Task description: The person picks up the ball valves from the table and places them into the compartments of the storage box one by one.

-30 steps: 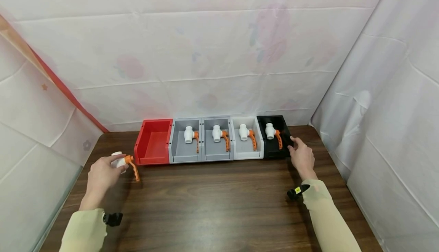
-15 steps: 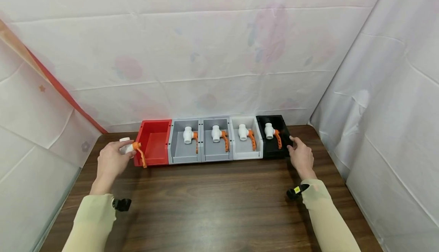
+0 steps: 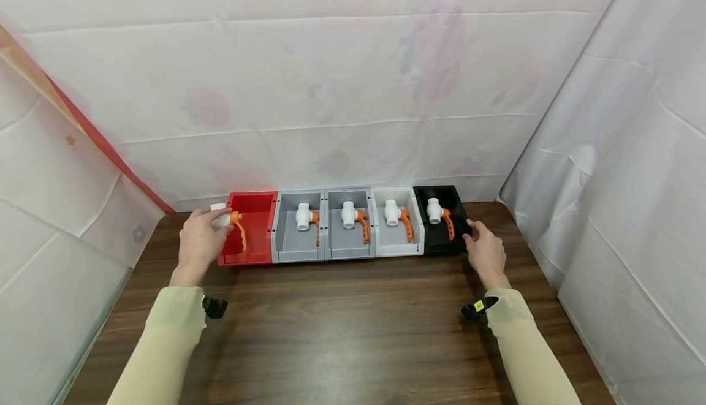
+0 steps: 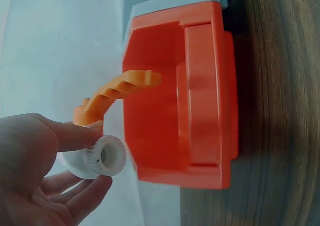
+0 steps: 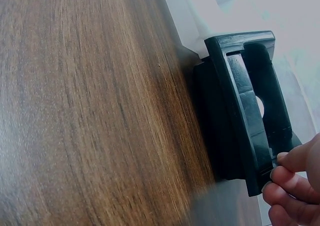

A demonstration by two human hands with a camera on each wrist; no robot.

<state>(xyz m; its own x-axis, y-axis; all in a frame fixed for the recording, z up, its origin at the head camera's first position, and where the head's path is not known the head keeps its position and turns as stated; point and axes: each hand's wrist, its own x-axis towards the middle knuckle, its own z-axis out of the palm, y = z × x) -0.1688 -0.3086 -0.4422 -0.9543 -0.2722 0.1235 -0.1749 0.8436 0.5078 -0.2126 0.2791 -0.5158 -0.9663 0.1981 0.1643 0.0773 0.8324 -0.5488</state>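
My left hand (image 3: 197, 242) grips a white ball valve (image 3: 223, 220) with an orange lever handle by its body, over the left side of the red bin (image 3: 261, 227). In the left wrist view, thumb and fingers pinch the valve's white body (image 4: 109, 156), and the orange lever (image 4: 120, 88) reaches over the bin's opening. My right hand (image 3: 486, 253) pinches the right wall of the black bin (image 3: 441, 248), thumb on one side and curled fingers on the other. Inside that bin lies another white ball valve (image 3: 434, 211) with an orange lever.
Between the red and black bins stand two grey bins (image 3: 298, 253) (image 3: 349, 252) and a white bin (image 3: 398, 249), side by side, each with a similar valve. The row sits at the back of the brown wooden table (image 3: 342, 331), against a pale cloth backdrop (image 3: 331, 86).
My left hand has carried the ball valve forward and to the right, from beside the red bin to over its left side. The right hand stays at the black bin.
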